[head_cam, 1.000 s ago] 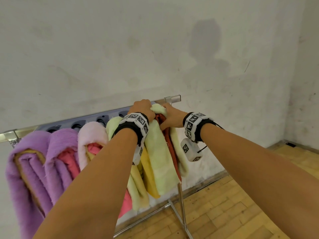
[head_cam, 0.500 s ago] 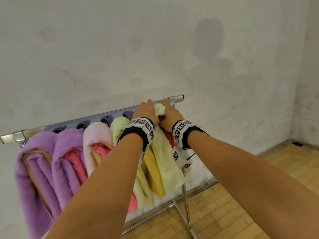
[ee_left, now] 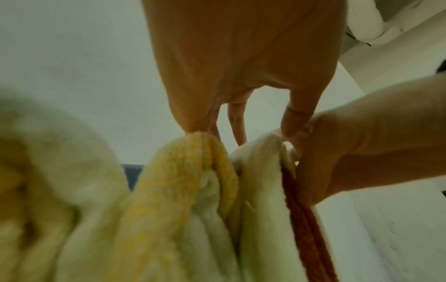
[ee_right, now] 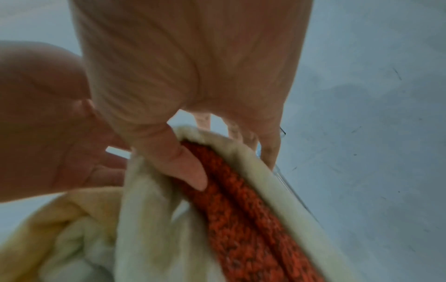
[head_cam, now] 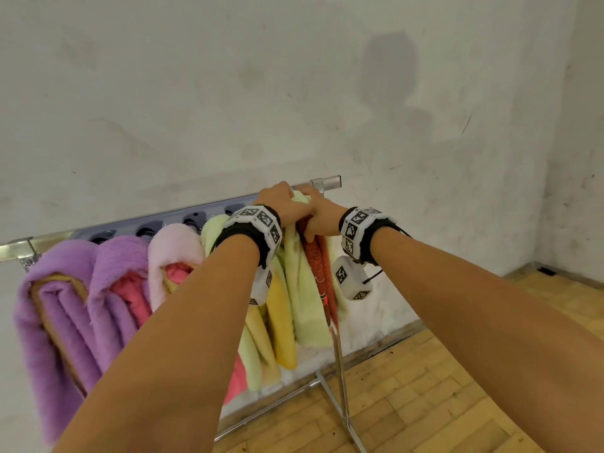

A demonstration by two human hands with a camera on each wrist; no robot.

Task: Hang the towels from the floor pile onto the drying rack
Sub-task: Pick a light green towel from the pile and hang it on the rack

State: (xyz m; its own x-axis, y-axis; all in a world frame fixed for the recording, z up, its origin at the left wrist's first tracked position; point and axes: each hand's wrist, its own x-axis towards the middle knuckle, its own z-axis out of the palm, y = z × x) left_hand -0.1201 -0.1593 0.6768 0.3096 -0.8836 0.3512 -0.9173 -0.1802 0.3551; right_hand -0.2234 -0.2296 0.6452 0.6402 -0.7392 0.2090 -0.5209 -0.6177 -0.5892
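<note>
Together both hands (head_cam: 304, 210) grip the pale green towel (head_cam: 305, 295) on the rack (head_cam: 327, 183).

The room is evenly and softly lit, neither harsh nor dim, and nothing glares. My head and shoulders throw a faint, soft-edged shadow (head_cam: 389, 83) on the white wall (head_cam: 163, 93) ahead, so the light comes from behind me. The head view is sharp in the middle, but its wide lens bows the rack rail (head_cam: 327, 183) and stretches my forearms at the lower corners. Both wrist views are darker and murkier, with a warm cast on my skin. There the pale green towel (ee_left: 60, 171) nearest the lens is a smear, and the orange knit towel (ee_right: 241, 219) blurs toward the bottom edge.
</note>
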